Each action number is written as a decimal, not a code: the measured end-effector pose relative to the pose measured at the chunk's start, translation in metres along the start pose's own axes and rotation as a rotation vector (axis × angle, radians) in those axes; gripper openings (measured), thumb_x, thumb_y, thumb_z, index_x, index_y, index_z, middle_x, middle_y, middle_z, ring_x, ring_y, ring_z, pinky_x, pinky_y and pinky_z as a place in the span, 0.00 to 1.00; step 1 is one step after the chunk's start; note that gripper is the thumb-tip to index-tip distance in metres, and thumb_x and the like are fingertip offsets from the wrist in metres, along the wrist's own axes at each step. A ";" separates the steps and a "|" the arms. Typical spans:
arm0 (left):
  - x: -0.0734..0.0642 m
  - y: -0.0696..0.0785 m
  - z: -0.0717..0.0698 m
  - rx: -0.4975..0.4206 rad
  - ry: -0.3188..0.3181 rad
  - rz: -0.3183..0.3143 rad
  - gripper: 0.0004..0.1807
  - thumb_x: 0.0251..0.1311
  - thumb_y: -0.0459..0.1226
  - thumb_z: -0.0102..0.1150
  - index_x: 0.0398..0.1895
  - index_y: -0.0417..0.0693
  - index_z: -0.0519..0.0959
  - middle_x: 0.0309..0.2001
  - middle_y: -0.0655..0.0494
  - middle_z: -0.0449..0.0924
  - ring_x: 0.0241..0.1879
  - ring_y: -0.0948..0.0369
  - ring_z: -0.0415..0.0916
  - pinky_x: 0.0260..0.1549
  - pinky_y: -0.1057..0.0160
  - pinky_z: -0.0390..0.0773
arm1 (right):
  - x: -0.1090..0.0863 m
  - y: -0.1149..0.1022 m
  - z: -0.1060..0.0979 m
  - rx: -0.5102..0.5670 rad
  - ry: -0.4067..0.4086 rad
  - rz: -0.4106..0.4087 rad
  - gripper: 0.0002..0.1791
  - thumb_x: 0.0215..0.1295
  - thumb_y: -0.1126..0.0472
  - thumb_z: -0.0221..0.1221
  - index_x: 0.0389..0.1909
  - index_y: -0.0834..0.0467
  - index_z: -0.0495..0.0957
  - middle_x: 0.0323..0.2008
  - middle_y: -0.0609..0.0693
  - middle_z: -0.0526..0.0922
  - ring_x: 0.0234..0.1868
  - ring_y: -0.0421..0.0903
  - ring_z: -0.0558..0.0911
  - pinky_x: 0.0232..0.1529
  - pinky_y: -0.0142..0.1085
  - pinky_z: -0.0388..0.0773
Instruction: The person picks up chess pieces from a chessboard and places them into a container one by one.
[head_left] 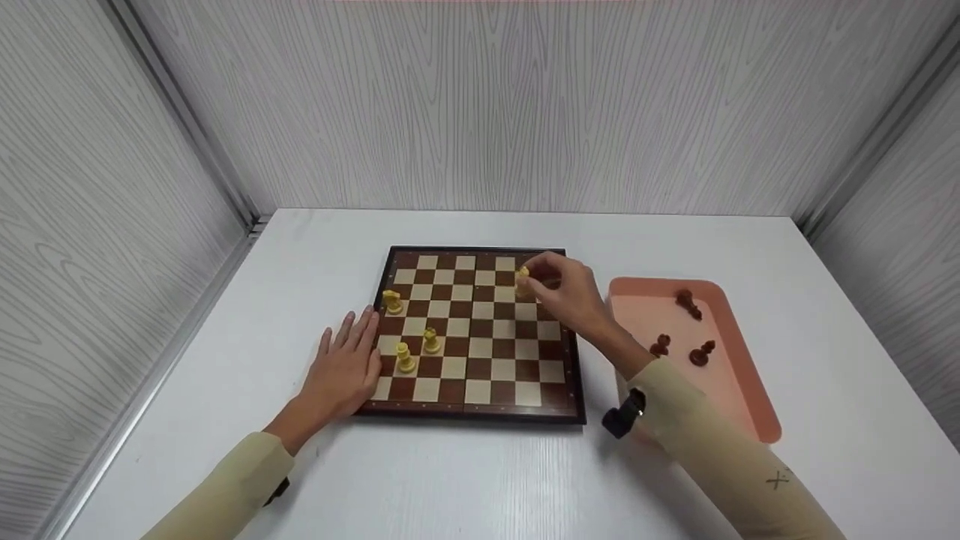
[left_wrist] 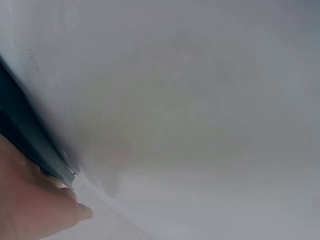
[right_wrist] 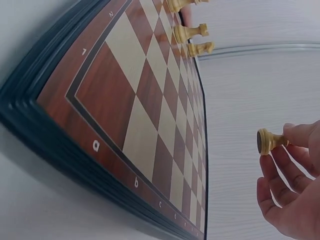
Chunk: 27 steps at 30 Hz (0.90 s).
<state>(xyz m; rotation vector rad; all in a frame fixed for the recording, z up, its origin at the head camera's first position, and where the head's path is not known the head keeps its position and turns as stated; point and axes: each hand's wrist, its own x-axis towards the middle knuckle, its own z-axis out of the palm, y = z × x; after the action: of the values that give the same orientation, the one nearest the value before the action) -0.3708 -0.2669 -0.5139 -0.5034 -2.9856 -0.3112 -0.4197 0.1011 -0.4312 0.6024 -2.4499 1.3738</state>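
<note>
A brown and cream chessboard (head_left: 491, 349) lies on the white table. My right hand (head_left: 574, 296) pinches a pale yellow chess piece (head_left: 523, 279) between thumb and fingers over the board's far right part. The right wrist view shows this chess piece (right_wrist: 270, 141) with its dark round base off the board; its kind is hard to tell. My left hand (head_left: 341, 375) rests at the board's left edge, fingers straight. Beside it on the board stand a yellow knight (head_left: 392, 302), a yellow piece with a notched top (head_left: 431, 342) and another yellow piece (head_left: 405, 360).
To the right of the board sits a pink tray (head_left: 750, 367) holding dark brown chess pieces, one of them a lying piece (head_left: 688, 304). My right forearm crosses over the tray's near left part. Pale wood-grain panels (head_left: 480, 105) enclose the table behind and at both sides.
</note>
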 end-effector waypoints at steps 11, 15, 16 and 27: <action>-0.001 -0.002 0.000 -0.016 -0.004 0.002 0.34 0.80 0.43 0.33 0.82 0.36 0.48 0.82 0.43 0.46 0.80 0.41 0.42 0.73 0.34 0.44 | -0.010 0.003 -0.019 0.009 0.006 0.017 0.10 0.70 0.63 0.65 0.48 0.63 0.84 0.40 0.52 0.87 0.41 0.45 0.86 0.45 0.46 0.83; 0.000 -0.001 0.000 -0.029 -0.007 -0.003 0.34 0.80 0.43 0.34 0.82 0.37 0.48 0.82 0.43 0.46 0.80 0.41 0.41 0.74 0.34 0.43 | -0.014 0.003 -0.027 0.009 0.000 0.017 0.10 0.70 0.62 0.65 0.47 0.63 0.84 0.40 0.51 0.87 0.42 0.45 0.86 0.46 0.45 0.83; 0.000 -0.001 0.000 -0.028 -0.009 -0.006 0.33 0.80 0.43 0.34 0.82 0.37 0.48 0.82 0.43 0.45 0.80 0.41 0.41 0.74 0.34 0.43 | -0.015 0.002 -0.029 0.010 -0.001 0.018 0.09 0.70 0.62 0.66 0.47 0.62 0.84 0.40 0.51 0.87 0.42 0.45 0.86 0.46 0.45 0.83; -0.001 -0.001 -0.001 -0.028 0.006 -0.003 0.33 0.80 0.43 0.34 0.82 0.37 0.49 0.82 0.43 0.46 0.80 0.41 0.43 0.73 0.34 0.44 | -0.024 0.004 -0.053 -0.063 0.011 0.038 0.11 0.69 0.61 0.66 0.48 0.63 0.84 0.41 0.52 0.87 0.43 0.47 0.86 0.47 0.45 0.83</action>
<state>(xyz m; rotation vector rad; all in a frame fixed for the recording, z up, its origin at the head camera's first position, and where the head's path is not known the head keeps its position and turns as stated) -0.3701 -0.2678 -0.5135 -0.4995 -2.9807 -0.3550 -0.3988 0.1538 -0.4167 0.5349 -2.4981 1.3048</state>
